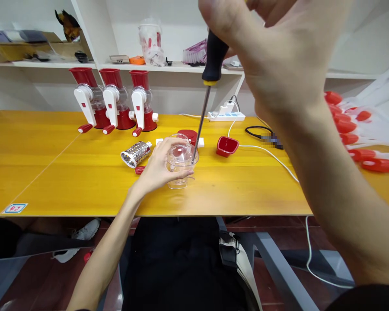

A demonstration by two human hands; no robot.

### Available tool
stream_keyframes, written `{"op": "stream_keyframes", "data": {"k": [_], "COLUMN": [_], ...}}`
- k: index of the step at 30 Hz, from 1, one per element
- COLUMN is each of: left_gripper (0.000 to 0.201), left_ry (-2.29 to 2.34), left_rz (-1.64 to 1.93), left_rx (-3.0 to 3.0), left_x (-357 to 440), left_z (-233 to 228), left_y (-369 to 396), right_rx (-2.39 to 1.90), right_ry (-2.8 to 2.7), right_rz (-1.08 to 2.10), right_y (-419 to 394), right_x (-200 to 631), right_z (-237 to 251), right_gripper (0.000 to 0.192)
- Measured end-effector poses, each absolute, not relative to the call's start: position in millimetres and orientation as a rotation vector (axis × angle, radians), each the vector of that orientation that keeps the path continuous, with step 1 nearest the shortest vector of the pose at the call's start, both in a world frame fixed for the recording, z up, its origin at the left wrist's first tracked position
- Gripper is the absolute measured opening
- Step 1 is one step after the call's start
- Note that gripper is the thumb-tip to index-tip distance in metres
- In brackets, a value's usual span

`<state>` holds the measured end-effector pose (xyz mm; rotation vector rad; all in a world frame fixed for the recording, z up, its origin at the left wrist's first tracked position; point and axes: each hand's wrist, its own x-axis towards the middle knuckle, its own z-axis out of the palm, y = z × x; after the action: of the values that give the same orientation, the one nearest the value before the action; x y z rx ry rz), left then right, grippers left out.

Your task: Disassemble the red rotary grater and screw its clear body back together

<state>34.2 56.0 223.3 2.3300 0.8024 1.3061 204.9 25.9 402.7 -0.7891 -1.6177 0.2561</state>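
Our right hand (272, 47), raised closest, is wrapped around a dark-handled screwdriver (213, 62) slanting down, its tip at the rim of a clear plastic part (180, 160). Our left hand (157, 167) grips that part over the table (236, 185); beyond stand three red-and-white rotary graters (116, 101).
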Motion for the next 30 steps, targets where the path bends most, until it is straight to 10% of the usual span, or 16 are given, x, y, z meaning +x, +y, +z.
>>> {"op": "stream_keyframes", "data": {"k": [18, 30], "left_gripper": [0.062, 0.061], "left_ry": [0.797, 0.776], "left_rz": [1.342, 1.298], "left_rx": [2.347, 2.306], "left_x": [36, 34], "left_z": [224, 224], "left_y": [58, 55], "right_rx": [-0.769, -0.868], "right_ry": [-1.455, -1.499], "right_rz": [0.222, 0.325], "right_y": [38, 37], "right_x": [201, 201], "right_z": [394, 394], "right_gripper": [0.038, 0.051]}}
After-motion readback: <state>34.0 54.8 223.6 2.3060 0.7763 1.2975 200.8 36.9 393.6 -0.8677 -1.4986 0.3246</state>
